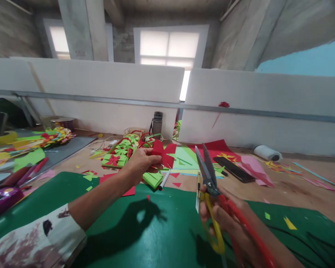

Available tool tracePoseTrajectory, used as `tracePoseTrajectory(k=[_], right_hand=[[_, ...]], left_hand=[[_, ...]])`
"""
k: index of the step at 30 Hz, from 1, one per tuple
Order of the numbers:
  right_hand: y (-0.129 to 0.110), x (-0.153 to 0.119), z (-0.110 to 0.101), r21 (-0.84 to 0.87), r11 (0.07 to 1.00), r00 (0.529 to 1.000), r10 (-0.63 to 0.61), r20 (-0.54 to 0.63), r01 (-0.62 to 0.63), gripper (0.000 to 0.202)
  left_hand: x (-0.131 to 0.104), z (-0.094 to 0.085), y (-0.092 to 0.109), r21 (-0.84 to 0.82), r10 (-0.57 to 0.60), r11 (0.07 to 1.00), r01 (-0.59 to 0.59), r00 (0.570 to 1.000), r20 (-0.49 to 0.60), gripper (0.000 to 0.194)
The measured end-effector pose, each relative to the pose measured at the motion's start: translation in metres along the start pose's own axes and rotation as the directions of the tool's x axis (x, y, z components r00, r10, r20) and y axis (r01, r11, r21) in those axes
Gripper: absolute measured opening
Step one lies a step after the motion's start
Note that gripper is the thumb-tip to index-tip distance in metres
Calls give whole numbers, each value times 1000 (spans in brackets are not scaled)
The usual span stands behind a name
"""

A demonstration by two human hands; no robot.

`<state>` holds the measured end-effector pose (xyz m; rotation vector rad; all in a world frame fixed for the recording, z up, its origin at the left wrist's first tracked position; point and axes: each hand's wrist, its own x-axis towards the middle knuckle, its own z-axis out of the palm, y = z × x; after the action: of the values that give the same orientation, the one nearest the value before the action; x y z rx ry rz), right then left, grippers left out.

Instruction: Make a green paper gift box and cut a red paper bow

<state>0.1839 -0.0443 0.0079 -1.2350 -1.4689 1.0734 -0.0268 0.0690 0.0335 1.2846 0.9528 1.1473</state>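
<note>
Pinched between the fingers of my left hand (146,160) is a red paper piece (158,147), raised above the far part of the table. My right hand (226,216) is wrapped round scissors (209,178) with one yellow and one red handle; their blades point up and stand slightly apart, not touching the paper. Beyond my left hand lie green and red paper bows (123,150). A green folded paper stack (153,179) and a white marker (164,180) rest below the red piece. Small red scraps (176,184) lie between my hands.
A green mat (167,230) covers the near table. A black phone (234,169), pink paper (257,169) and a white roll (267,153) lie right. A dark bottle (157,123) stands at the back. Paper flowers (57,137) and a purple tool (5,201) are left.
</note>
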Motion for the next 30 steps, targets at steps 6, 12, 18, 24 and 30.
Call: tracePoseTrajectory(k=[6, 12, 18, 24, 30], right_hand=[[-12, 17, -5, -132, 972, 966, -214, -143, 195, 45], [-13, 36, -2, -168, 952, 966, -253, 43, 257, 71], [-7, 43, 10, -141, 948, 950, -259, 175, 284, 64], [-8, 44, 16, 32, 987, 987, -154, -54, 156, 42], [-2, 44, 15, 160, 978, 966, -91, -242, 133, 37]], left_hand=[[-15, 7, 0, 385, -1, 910, -155, 927, 375, 9], [-29, 16, -5, 508, -126, 818, -269, 778, 615, 17], [-34, 17, -8, 534, -165, 807, -253, 772, 614, 14], [-26, 28, -22, 228, -72, 973, -19, 921, 382, 23], [-30, 42, -41, -42, -306, 948, 316, 938, 160, 50]])
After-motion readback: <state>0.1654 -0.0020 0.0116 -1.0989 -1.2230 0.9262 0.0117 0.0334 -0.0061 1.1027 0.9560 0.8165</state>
